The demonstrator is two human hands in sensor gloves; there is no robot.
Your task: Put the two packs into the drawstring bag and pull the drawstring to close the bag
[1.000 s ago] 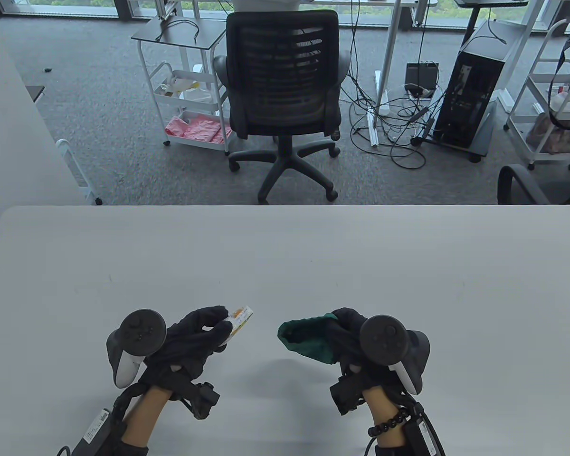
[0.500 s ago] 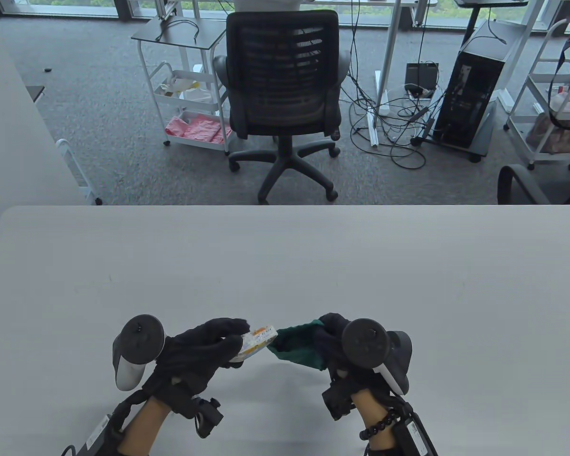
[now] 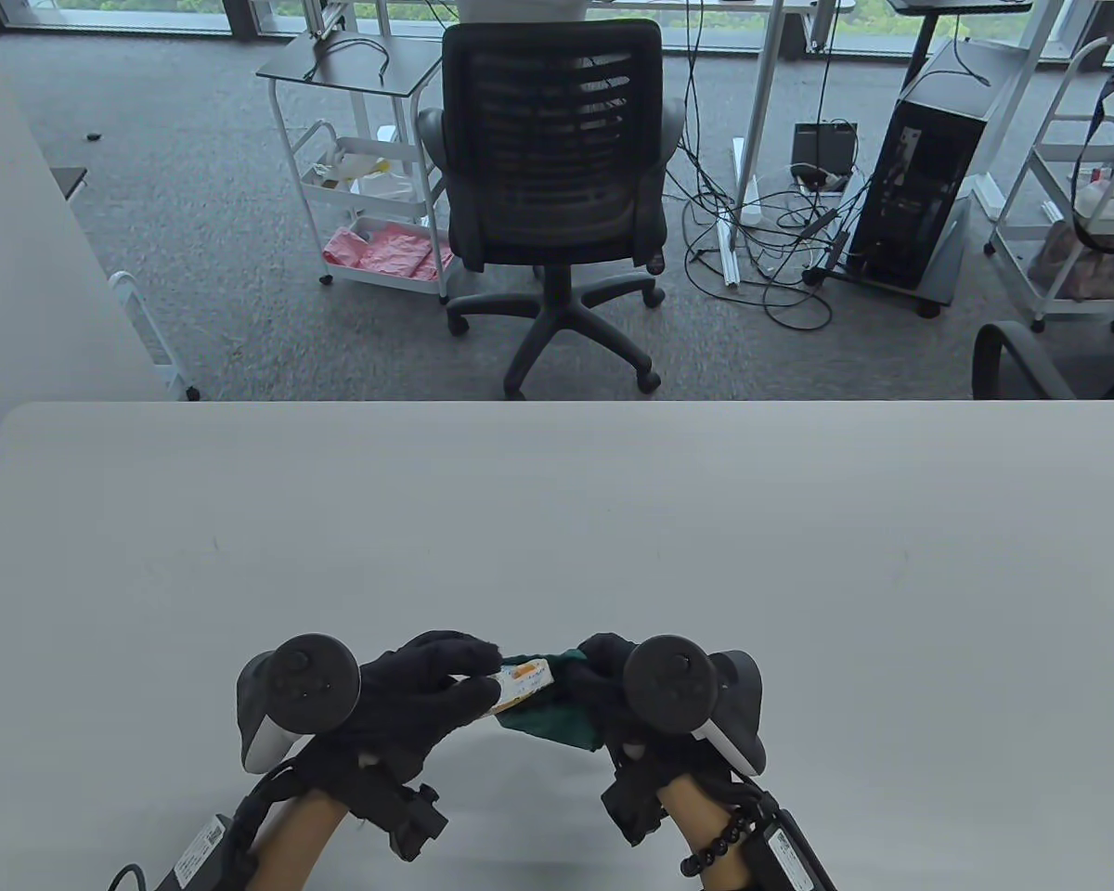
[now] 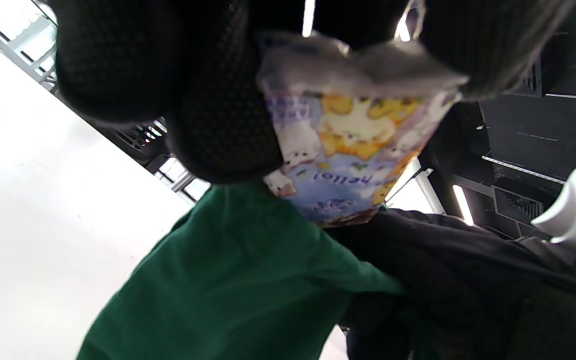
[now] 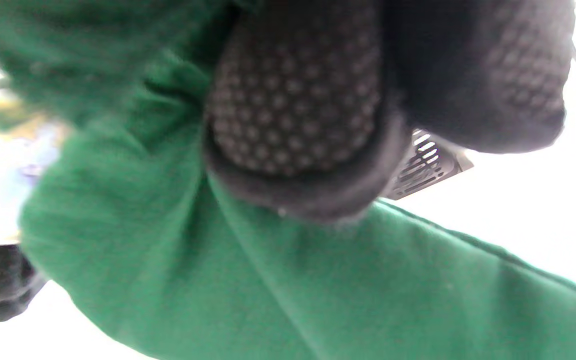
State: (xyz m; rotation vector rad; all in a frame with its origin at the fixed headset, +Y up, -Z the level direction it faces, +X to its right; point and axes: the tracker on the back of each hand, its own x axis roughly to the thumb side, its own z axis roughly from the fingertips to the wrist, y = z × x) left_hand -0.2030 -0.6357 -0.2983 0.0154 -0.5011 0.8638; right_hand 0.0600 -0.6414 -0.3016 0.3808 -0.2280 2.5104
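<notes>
My left hand point(image 3: 446, 673) pinches a small pack point(image 3: 523, 682) printed with orange and blue cartoon figures point(image 4: 348, 150). The pack's far end sits at the mouth of the green drawstring bag point(image 3: 557, 715), held up by my right hand point(image 3: 603, 677) above the table near its front edge. In the left wrist view the pack's lower end reaches the green cloth point(image 4: 228, 285). The right wrist view shows a gloved fingertip point(image 5: 298, 110) pressed into the bag's cloth point(image 5: 268, 280). I see only one pack; whether another lies inside the bag is hidden. No drawstring shows.
The white table point(image 3: 557, 520) stretches away from my hands. Beyond its far edge stand a black office chair point(image 3: 552, 176), white carts point(image 3: 362, 186) and a computer tower point(image 3: 919, 176) on the carpet.
Both hands came together and drew nearer the front edge. The pack travelled right from open air to the bag's mouth, while the bag moved left to meet it.
</notes>
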